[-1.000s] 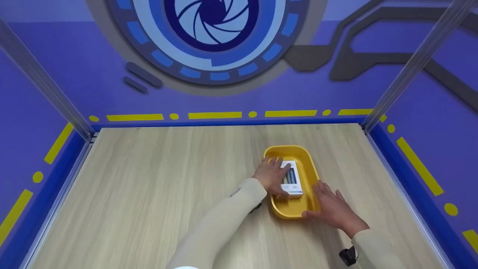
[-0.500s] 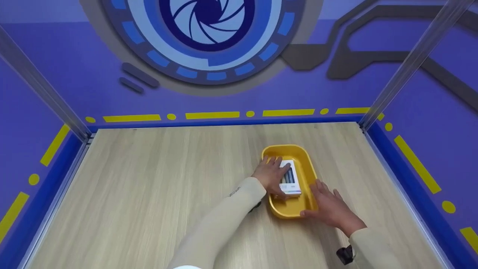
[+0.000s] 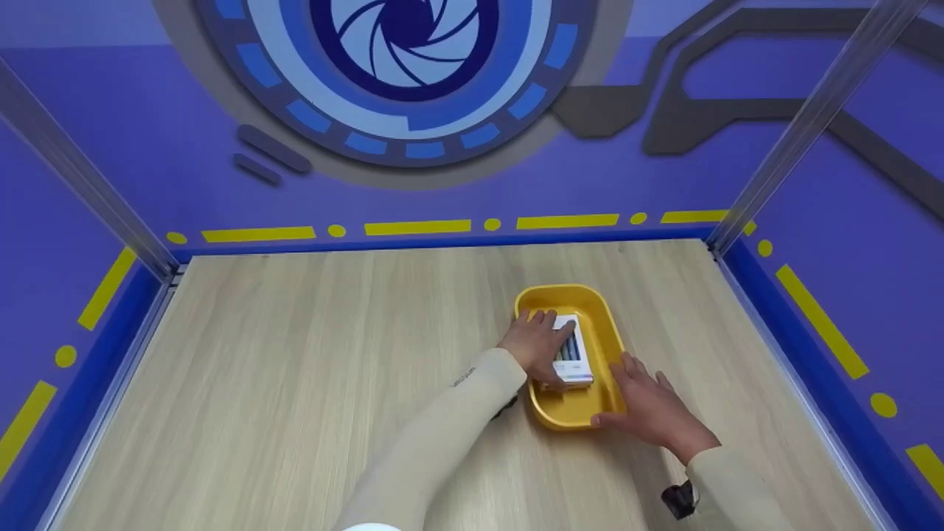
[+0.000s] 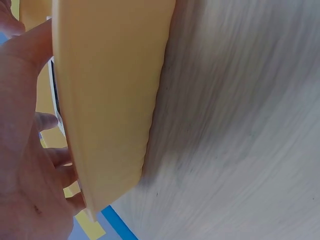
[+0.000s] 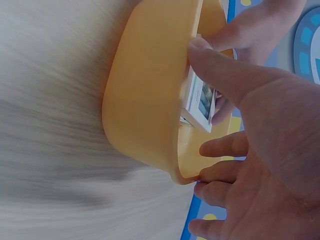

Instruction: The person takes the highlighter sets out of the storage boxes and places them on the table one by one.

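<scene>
A yellow plastic tray (image 3: 608, 324) with a deep wall stands on the table. In it is a white box (image 3: 579, 372) with a window showing several bluish sticks; the right wrist view shows this box (image 5: 198, 102) tilted. My left hand (image 3: 535, 343) reaches over the tray's left rim and grips the box between thumb and fingers, covering its left part. In the left wrist view that hand (image 4: 30, 135) lies along the rim. My right hand (image 3: 656, 405) rests on the tray's right rim near the front corner, its fingers fairly straight, its thumb touching the rim.
The wooden tabletop (image 3: 317, 369) extends left of the tray. A purple-blue back wall (image 3: 442, 199) and side walls with yellow dashes enclose it, with metal posts (image 3: 811, 140) at the corners.
The whole head view shifts slightly, so the scene sits a little further left. The hands, tray and box keep their places relative to one another.
</scene>
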Demonstrator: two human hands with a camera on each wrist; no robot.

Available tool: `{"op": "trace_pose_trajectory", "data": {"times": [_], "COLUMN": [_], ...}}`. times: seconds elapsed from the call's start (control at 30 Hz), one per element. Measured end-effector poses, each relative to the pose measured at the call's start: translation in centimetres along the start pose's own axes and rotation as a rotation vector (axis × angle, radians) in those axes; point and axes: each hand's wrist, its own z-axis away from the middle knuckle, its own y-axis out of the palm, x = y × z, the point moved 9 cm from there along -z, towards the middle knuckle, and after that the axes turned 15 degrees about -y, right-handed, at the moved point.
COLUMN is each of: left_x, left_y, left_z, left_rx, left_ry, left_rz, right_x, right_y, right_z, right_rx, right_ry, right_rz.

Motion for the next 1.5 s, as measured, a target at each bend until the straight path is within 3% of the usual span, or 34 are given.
{"op": "trace_pose_trajectory", "data": {"times": [0.5,0.93,1.5], "left_x": [0.3,1.0,0.9], "left_y": [-0.4,-0.7,-2.1], "left_z": [0.1,0.5,1.8], "left_rx": [-0.001,0.061,0.059], "left_ry": [-0.007,-0.008,0.044], "left_rz": [0.028,0.141,0.139], "right_x": [0.4,0.2,-0.3], "right_y": [0.1,0.1,0.2], "right_z": [0.0,-0.2,0.0], "right_rx": [-0.005,-0.010,-0.003], "right_ry": [-0.007,0.002,0.051], "right_rz": [-0.011,0.002,-0.027]}}
